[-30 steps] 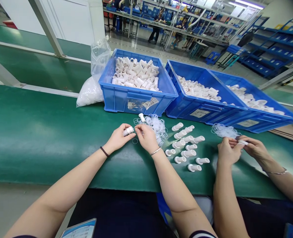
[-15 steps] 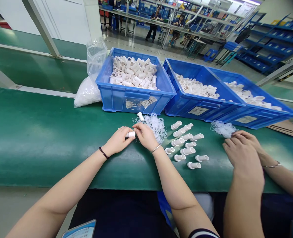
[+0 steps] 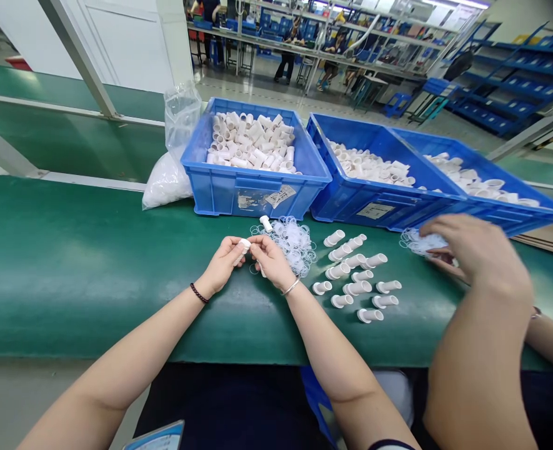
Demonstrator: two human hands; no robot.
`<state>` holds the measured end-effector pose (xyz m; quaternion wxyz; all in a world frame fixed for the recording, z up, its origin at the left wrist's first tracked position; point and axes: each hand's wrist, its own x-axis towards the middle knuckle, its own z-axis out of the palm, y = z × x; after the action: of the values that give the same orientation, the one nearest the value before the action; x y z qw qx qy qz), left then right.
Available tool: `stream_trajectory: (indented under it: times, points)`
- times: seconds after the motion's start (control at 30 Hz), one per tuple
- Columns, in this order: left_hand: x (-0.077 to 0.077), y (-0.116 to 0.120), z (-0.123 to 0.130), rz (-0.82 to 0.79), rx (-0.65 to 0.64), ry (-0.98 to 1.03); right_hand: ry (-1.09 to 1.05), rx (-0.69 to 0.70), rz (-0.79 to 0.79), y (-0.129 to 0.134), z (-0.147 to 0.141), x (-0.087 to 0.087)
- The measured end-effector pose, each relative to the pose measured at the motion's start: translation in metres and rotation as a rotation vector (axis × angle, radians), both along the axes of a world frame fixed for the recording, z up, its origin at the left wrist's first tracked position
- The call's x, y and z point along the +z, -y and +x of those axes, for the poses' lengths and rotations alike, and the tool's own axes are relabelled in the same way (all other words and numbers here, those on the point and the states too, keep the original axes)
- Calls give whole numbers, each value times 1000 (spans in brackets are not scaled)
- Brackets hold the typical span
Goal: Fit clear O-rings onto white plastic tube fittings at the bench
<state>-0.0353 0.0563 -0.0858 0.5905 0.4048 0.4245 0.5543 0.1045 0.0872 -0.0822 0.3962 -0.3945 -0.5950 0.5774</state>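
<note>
Between my two hands is a small white plastic fitting. My left hand is closed around its left side. My right hand pinches at its right side, and part of a clear ring shows below those fingers. A heap of clear rings lies just beyond my right hand, with one white fitting at its far edge. Several white fittings stand on the green table to the right of my right hand.
Three blue bins of white fittings line the back, beside a clear bag of rings. At the right, a co-worker's hands are over another ring pile. Cardboard lies at the far right.
The fitting in my hands has turned from lying level to tilted, and my right fingers have closed onto it. One more fitting stands at the group's right side. A co-worker's hand has lifted and moved right.
</note>
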Motion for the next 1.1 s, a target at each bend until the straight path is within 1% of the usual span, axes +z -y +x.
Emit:
stream_trajectory:
  times: [0.07,0.17,0.23,0.4,0.47,0.6,0.7,0.77,0.9,0.97,1.1]
  points:
    - [2,0,1,-41,6,82,31,0,23,0,0,0]
    - [4,1,1,-69,-8,138,38,-17,26,0,1,-1]
    - [5,2,2,-73,-32,144,48,-25,36,-1,1,-1]
    - [5,2,3,-100,-71,120,111,-45,153,-1,2,-1]
    - [8,1,1,-123,-85,149,95,-50,132,0,1,-1]
    - [13,0,-4,-215,-129,278,11,-66,36,0,1,-3]
    - [16,-1,-6,-223,-160,350,19,-56,37,0,1,-2]
    - [16,-1,-7,-211,-148,387,88,-68,136,2,1,-1]
    - [15,-2,-7,-204,-80,443,279,-115,460,7,-1,4]
    - [15,-2,-8,-206,-83,456,318,-120,519,10,-3,5]
    - [15,-2,-8,-215,-102,446,333,-116,574,13,-5,3]
